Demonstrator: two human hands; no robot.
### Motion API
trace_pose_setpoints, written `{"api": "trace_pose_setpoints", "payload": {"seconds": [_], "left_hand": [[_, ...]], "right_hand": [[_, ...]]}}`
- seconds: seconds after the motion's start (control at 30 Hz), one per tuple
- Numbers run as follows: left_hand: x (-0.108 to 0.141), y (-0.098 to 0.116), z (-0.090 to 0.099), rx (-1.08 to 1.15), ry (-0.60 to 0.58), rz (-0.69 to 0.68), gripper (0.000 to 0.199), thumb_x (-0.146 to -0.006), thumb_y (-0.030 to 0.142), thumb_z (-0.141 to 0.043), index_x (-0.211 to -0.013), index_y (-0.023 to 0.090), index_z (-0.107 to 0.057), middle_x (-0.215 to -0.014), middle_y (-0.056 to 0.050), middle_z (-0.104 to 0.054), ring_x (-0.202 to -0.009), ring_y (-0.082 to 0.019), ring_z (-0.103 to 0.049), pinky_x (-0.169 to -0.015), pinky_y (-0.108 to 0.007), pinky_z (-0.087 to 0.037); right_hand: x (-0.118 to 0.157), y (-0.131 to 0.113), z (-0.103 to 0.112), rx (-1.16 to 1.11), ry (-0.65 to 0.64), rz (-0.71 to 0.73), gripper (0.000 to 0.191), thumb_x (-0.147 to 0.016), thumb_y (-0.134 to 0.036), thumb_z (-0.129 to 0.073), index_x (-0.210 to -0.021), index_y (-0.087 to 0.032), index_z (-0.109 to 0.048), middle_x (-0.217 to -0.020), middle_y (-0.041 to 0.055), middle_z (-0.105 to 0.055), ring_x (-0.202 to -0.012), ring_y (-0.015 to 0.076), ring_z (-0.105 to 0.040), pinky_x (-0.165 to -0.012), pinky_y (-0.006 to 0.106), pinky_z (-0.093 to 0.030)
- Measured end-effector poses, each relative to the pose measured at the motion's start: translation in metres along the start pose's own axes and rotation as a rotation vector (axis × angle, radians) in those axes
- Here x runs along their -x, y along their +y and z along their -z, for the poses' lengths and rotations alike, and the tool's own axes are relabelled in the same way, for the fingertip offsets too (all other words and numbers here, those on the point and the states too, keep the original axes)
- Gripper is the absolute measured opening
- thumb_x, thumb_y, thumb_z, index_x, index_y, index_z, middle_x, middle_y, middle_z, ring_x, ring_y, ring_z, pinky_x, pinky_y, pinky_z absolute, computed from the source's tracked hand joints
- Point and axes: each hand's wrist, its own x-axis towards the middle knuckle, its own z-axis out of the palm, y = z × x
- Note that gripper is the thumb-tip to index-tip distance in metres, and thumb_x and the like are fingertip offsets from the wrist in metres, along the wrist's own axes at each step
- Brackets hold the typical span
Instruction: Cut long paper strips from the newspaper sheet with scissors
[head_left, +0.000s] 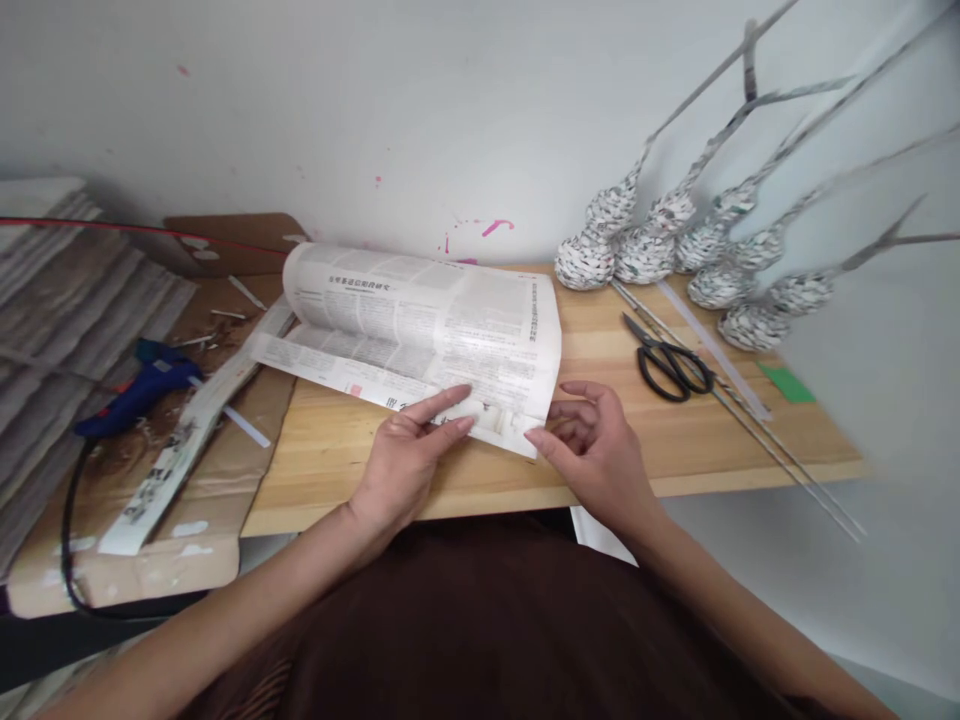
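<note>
A large newspaper sheet (450, 310) lies on the wooden table, its far side curled up and over, with a narrow strip along the near edge. My left hand (405, 445) rests at that near edge. Its index finger and thumb are stretched out over the paper, a little apart; the other fingers are mostly hidden. At the sheet's near right corner, my right hand (596, 445) pinches the edge, thumb in front and curled fingers partly behind the paper. Black-handled scissors (667, 362) lie to the right of my right hand.
Several woven paper gourd shapes (645, 245) with long stems lean at the wall. Thin rods (780, 450) stick out past the table (330, 480) edge, near a green piece (786, 383). At left are a blue glue gun (142, 390), folded paper strip (172, 465), cardboard (217, 560) and stacked paper (60, 370).
</note>
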Motion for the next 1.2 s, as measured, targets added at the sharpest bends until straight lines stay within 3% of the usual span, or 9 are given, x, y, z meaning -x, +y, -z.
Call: {"api": "trace_pose_setpoints", "payload": {"seconds": [0.07,0.13,0.2,0.33,0.43,0.63,0.8,1.0,1.2], "left_hand": [[0.003,0.001,0.001,-0.019,0.013,-0.025,0.051,-0.071,0.029,-0.088,-0.120,0.027,-0.076,-0.100,-0.002,-0.080,-0.097,-0.021,-0.072,-0.100,-0.039,-0.055],[0.006,0.002,0.002,-0.034,0.021,-0.035,0.052,-0.071,0.028,-0.088,-0.121,0.028,-0.075,-0.093,-0.001,-0.080,-0.090,-0.021,-0.072,-0.094,-0.038,-0.057],[0.009,0.004,0.003,-0.038,0.038,-0.043,0.051,-0.071,0.028,-0.088,-0.121,0.030,-0.076,-0.090,0.000,-0.079,-0.086,-0.019,-0.072,-0.089,-0.034,-0.058],[0.016,0.005,0.005,-0.030,0.065,-0.077,0.049,-0.072,0.027,-0.088,-0.120,0.031,-0.076,-0.092,0.002,-0.080,-0.085,-0.015,-0.070,-0.086,-0.026,-0.057],[0.018,0.005,0.005,-0.027,0.065,-0.093,0.049,-0.072,0.026,-0.088,-0.119,0.029,-0.076,-0.090,0.001,-0.080,-0.083,-0.013,-0.070,-0.083,-0.024,-0.057],[0.017,-0.001,0.006,0.154,0.049,-0.102,0.045,-0.076,0.022,-0.086,-0.120,0.029,-0.076,-0.106,0.001,-0.079,-0.099,-0.011,-0.069,-0.095,-0.021,-0.052],[0.017,-0.005,0.007,0.146,0.010,-0.087,0.048,-0.075,0.020,-0.086,-0.122,0.028,-0.075,-0.103,0.001,-0.080,-0.094,-0.011,-0.069,-0.093,-0.020,-0.053],[0.017,0.001,0.003,0.272,0.006,-0.064,0.055,-0.073,0.018,-0.087,-0.125,0.027,-0.073,-0.097,0.000,-0.080,-0.092,-0.012,-0.071,-0.092,-0.022,-0.055],[0.025,0.005,0.009,-0.033,0.086,-0.183,0.059,-0.074,0.022,-0.086,-0.130,0.031,-0.070,-0.082,0.004,-0.076,-0.073,-0.010,-0.068,-0.075,-0.018,-0.057]], "right_hand": [[-0.001,-0.007,-0.002,-0.153,-0.184,-0.137,0.049,-0.081,-0.046,-0.078,-0.116,-0.021,-0.056,-0.092,0.0060,-0.074,-0.072,0.0194,-0.068,-0.061,0.033,-0.053],[-0.003,-0.013,-0.005,-0.219,-0.339,-0.213,0.033,-0.085,-0.047,-0.073,-0.100,-0.019,-0.066,-0.081,0.0045,-0.074,-0.065,0.0171,-0.067,-0.055,0.029,-0.049],[-0.004,-0.015,-0.008,-0.266,-0.392,-0.227,0.028,-0.086,-0.046,-0.072,-0.090,-0.018,-0.071,-0.075,0.0036,-0.074,-0.064,0.0161,-0.068,-0.054,0.027,-0.048],[-0.005,-0.014,-0.016,-0.397,-0.369,-0.261,0.027,-0.080,-0.040,-0.080,-0.098,-0.021,-0.077,-0.089,0.0045,-0.079,-0.078,0.0174,-0.072,-0.066,0.028,-0.053],[-0.007,-0.015,-0.025,-0.529,-0.350,-0.334,0.032,-0.074,-0.039,-0.086,-0.100,-0.022,-0.079,-0.100,0.0057,-0.080,-0.077,0.0169,-0.072,-0.069,0.030,-0.054],[-0.007,-0.020,-0.033,-0.641,-0.335,-0.441,0.034,-0.069,-0.038,-0.090,-0.097,-0.021,-0.080,-0.098,0.0071,-0.080,-0.075,0.0176,-0.073,-0.068,0.029,-0.055],[-0.009,-0.022,-0.035,-0.644,-0.350,-0.460,0.036,-0.073,-0.039,-0.089,-0.104,-0.024,-0.079,-0.107,0.0065,-0.079,-0.085,0.0197,-0.074,-0.071,0.030,-0.059],[-0.010,-0.021,-0.037,-0.726,-0.395,-0.487,0.036,-0.074,-0.036,-0.089,-0.105,-0.022,-0.078,-0.104,0.0062,-0.080,-0.080,0.0183,-0.076,-0.071,0.028,-0.059],[-0.015,-0.021,-0.039,-0.706,-0.456,-0.491,0.039,-0.079,-0.041,-0.084,-0.112,-0.023,-0.074,-0.104,0.0061,-0.079,-0.083,0.0196,-0.077,-0.075,0.030,-0.061]]}}
